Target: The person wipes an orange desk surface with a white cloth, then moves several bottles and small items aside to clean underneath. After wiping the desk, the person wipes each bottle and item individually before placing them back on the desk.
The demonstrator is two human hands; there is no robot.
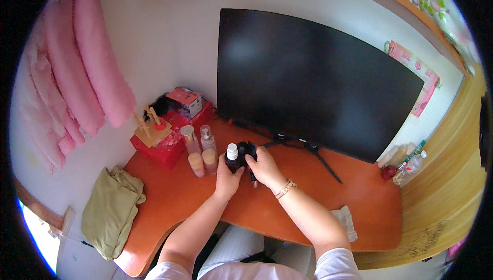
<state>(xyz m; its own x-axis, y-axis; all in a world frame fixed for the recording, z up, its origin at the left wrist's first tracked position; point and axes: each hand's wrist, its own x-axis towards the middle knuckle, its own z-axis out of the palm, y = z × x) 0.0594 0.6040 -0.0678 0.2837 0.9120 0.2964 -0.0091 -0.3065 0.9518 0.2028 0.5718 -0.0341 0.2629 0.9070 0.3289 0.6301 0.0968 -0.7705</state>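
Note:
My left hand is wrapped around a dark bottle with a white cap, which stands upright over the desk. Close beside it, my right hand grips a black object; fingers hide much of it, and its exact kind cannot be told. Below the right hand a slim black tube with a gold-coloured end shows. To the left of my hands stand a clear-topped bottle, a silver-capped bottle and two small jars with pale lids, one nearer me and another beside it.
A large monitor rises behind on the orange-brown desk. Red boxes bear a wooden stand and a small carton. Folded olive cloth lies left, a pale cloth right, near plastic bottles.

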